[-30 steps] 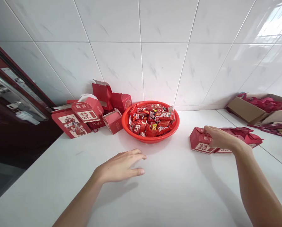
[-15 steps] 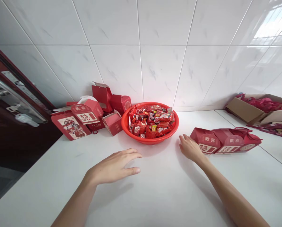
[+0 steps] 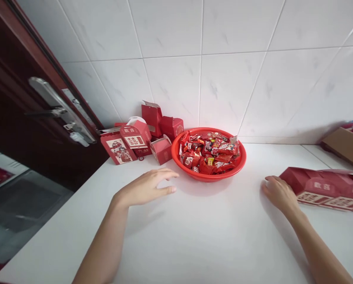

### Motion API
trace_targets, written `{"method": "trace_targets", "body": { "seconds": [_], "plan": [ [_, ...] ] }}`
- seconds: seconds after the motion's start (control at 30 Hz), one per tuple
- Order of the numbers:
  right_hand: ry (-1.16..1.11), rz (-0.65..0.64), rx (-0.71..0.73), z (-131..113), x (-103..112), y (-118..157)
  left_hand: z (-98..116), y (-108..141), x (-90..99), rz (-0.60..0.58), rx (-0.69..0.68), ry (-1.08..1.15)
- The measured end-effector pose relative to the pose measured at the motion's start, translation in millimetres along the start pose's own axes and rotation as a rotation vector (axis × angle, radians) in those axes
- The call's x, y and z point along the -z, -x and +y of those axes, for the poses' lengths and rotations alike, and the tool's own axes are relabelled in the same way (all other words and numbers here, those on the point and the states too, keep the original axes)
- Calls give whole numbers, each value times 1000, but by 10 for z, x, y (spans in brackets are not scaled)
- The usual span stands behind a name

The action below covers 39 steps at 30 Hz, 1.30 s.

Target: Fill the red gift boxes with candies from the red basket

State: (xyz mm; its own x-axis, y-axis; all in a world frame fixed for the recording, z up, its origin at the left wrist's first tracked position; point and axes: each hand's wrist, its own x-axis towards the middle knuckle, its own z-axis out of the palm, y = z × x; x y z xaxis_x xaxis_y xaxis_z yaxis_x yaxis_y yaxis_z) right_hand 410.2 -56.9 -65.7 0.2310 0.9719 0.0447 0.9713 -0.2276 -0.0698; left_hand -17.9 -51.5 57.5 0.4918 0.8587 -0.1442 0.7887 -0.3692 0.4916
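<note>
My left hand [image 3: 148, 185] hovers over the white table, thumb apart from the fingers, with nothing in it. It is left of the red plastic basket [image 3: 206, 178], which holds many small red-wrapped sweets [image 3: 207, 154]. Just beyond that hand stands a small open red box [image 3: 161, 151], beside a red gift box with a pale label [image 3: 136, 138]. My right hand [image 3: 281, 193] rests at the left end of a row of red gift boxes [image 3: 321, 187], holding nothing. Its fingers are slightly bent; whether they touch the end box I cannot tell.
Other red boxes [image 3: 153, 118] stand at the back left against the tiled wall [image 3: 170, 79]. A dark door [image 3: 19, 90] with a metal handle and keys is at the left. At the far right sits a cardboard box [image 3: 343, 146], partly cut off by the frame edge.
The view has swung left, so more of the door shows and the right-hand boxes are partly cut off. My left hand has moved forward, nearer the boxes. My right hand stays by the row.
</note>
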Motion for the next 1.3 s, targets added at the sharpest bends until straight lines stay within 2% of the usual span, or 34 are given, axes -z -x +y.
{"method": "trace_targets", "body": {
  "seconds": [0.07,0.17,0.23,0.3,0.4,0.47,0.53,0.6,0.77,0.87,0.93,1.0,1.13,1.23,1.3],
  "plan": [
    [-56,51,18,37,-45,-23,-170,3,100,153,58,83],
    [-201,149,59,-24,-73,-10,-470,-13,225,486,163,189],
    [-316,182,120,-156,-73,39,-663,-43,271,719,228,247],
    [-411,181,226,-348,-80,121,-823,-91,287,893,314,293],
    [-501,131,422,-682,-138,287,-982,-186,306,1079,406,320],
    [-539,107,550,-880,-214,397,-1040,-260,359,1171,403,292],
    [-565,142,609,-1018,-305,478,-1074,-345,463,1231,389,206],
    [-578,182,671,-1081,-385,515,-1098,-437,601,1233,403,88],
    [-572,234,694,-1022,-449,485,-1135,-630,891,1076,480,-86],
    [-581,232,686,-993,-437,474,-1106,-620,961,1051,511,-103],
    [-588,227,689,-1004,-435,482,-1038,-516,980,1051,501,-95],
    [-597,219,692,-1025,-436,495,-920,-334,986,1022,452,-69],
    [-617,199,688,-1057,-433,519,-574,113,937,894,209,140],
    [-656,193,676,-1072,-417,532,-312,322,804,746,-6,252],
    [-697,212,666,-1081,-396,537,-164,350,654,566,-112,270]
  ]
}}
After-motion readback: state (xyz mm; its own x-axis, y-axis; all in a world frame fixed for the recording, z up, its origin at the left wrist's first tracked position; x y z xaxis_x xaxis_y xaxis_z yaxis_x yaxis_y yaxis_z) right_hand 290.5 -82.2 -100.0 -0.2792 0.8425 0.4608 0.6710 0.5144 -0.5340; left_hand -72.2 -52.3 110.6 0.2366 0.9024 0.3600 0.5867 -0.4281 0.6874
